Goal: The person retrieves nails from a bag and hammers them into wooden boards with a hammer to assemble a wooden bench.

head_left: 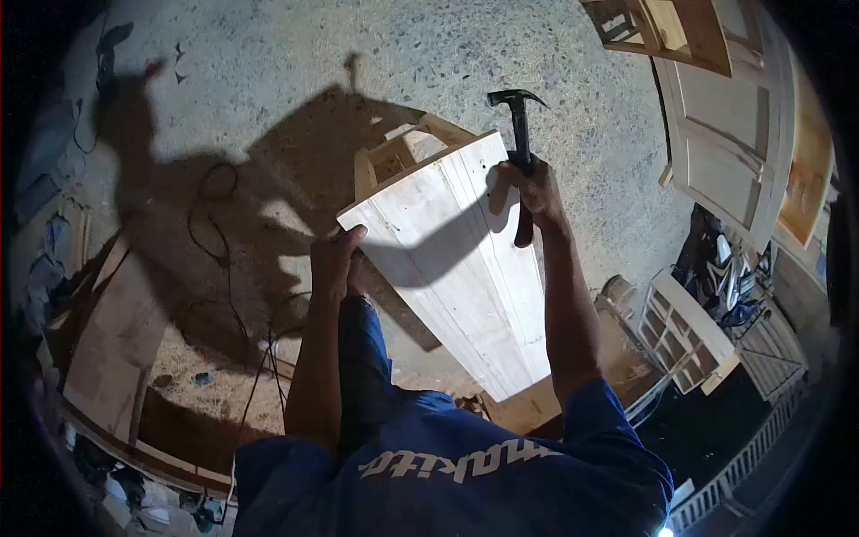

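Note:
A long pale wooden panel (447,259) lies tilted in front of my body, with wooden frame parts (394,161) showing beyond its far edge. Around the handle of a black claw hammer (517,121) my right hand (537,192) is closed, at the panel's right edge; the hammer head points away from me, above the floor. My left hand (335,255) grips the panel's left corner, thumb on top and the other fingers mostly hidden.
Wooden door panels (725,116) and a wooden frame (667,31) stand at the upper right. A white lattice frame (684,331) is at the right. Dark cables (228,259) cross the floor at left, near large boards (116,358).

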